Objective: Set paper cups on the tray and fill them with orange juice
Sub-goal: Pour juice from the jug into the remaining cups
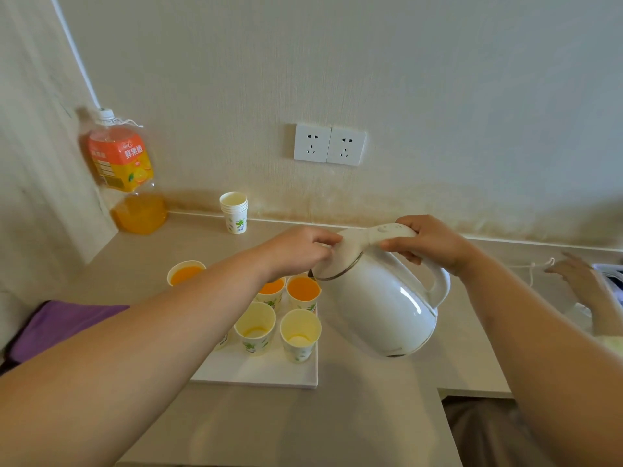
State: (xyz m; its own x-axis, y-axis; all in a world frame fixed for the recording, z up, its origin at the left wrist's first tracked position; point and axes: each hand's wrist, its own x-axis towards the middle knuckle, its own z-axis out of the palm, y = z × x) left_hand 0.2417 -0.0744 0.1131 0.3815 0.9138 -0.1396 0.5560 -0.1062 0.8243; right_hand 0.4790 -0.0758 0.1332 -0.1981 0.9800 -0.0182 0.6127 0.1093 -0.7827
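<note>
A white kettle (377, 308) is tilted to the left, its spout above the cups on the white tray (269, 375). My right hand (428, 242) grips the kettle's handle at the top. My left hand (300, 247) has its fingers curled on the kettle's lid. On the tray, two back cups (303, 293) hold orange juice, and the two front cups (300, 333) hold only a little liquid at the bottom. Another filled cup (185, 273) stands farther left, partly behind my left forearm.
A large orange juice bottle (128, 173) stands in the back left corner. A stack of spare paper cups (235, 212) sits by the wall. Two wall sockets (328, 144) are above. Purple cloth (64, 326) lies at the left. Another person's hand (580, 281) is at the right edge.
</note>
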